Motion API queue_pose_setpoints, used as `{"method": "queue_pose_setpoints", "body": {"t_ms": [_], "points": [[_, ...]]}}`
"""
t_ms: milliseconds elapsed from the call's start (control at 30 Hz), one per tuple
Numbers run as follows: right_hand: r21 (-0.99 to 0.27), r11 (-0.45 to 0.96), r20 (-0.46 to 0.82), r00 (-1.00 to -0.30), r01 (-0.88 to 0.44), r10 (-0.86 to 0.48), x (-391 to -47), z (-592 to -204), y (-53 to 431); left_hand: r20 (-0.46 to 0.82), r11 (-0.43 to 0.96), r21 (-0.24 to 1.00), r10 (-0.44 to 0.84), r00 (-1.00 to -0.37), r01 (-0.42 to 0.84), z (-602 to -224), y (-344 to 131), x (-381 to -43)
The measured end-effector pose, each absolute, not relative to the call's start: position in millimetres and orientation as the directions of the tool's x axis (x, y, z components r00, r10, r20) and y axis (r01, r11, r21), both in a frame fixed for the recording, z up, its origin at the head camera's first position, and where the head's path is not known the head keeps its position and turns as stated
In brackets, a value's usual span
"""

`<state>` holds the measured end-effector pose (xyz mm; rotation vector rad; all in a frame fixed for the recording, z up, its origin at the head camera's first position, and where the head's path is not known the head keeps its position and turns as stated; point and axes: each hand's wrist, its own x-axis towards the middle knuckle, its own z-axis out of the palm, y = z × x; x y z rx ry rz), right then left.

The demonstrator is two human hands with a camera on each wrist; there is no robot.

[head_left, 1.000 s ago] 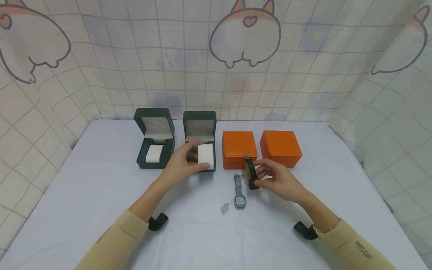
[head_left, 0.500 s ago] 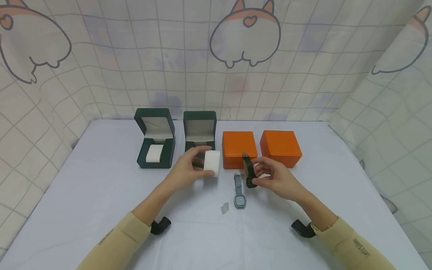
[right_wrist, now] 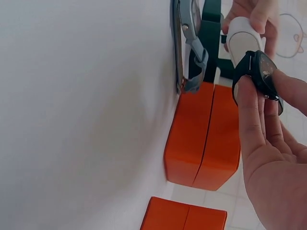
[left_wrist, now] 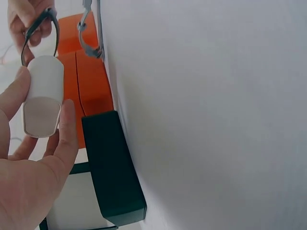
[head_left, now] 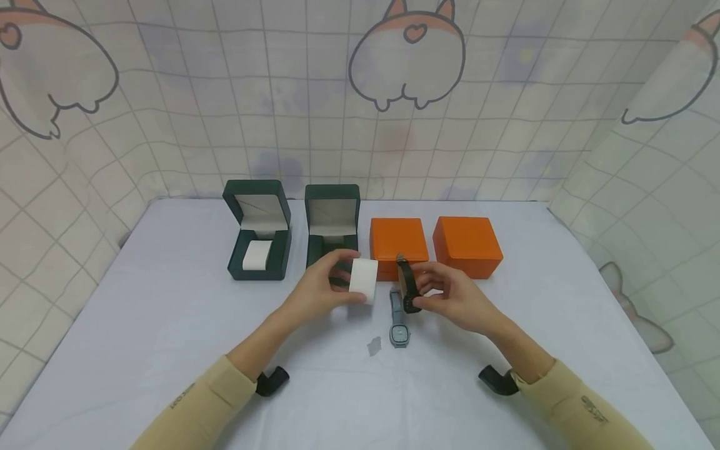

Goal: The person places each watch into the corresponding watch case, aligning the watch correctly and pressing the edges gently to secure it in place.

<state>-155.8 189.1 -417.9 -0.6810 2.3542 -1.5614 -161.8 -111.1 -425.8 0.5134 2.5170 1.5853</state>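
Observation:
My left hand [head_left: 317, 290] pinches a white watch cushion [head_left: 363, 281] between thumb and fingers, in front of an open green watch box [head_left: 332, 211]. In the left wrist view the cushion [left_wrist: 45, 81] is a rounded tube with its hollow end toward the camera. To the right, my right hand [head_left: 458, 299] grips a black wristwatch [head_left: 407, 286] by its side. Its strap forms a loop, and the dial [right_wrist: 266, 72] faces my thumb in the right wrist view. The strap loop overlaps the cushion's end there. Below the black watch lies a light blue wristwatch [head_left: 399, 325] on the table.
A second open green watch box [head_left: 257, 209] at the left has a white cushion [head_left: 257, 255] inside. Two closed orange boxes [head_left: 398, 237] [head_left: 468, 247] stand at the back right. A small grey patch [head_left: 374, 346] lies on the white tablecloth [head_left: 349, 406].
My left hand has lifted the cushion out of the second green box and moved it right and toward me. My right hand has shifted slightly left with the black wristwatch, so the two are closer.

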Motion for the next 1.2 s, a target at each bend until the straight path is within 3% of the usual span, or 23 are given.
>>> {"method": "queue_pose_setpoints", "body": {"t_ms": [767, 1200], "points": [[-0.922, 0.308, 0.05, -0.859, -0.236, -0.509, -156.1, -419.4, 171.0, 0.069, 0.357, 0.91, 0.367, -0.928, 0.209, -425.1, -99.0, -157.6], [-0.924, 0.297, 0.067, -0.865, -0.242, -0.497, -157.7, -422.5, 170.0, 0.117, 0.349, 0.899, 0.39, -0.913, 0.265, -425.2, -92.9, -158.3]]}}
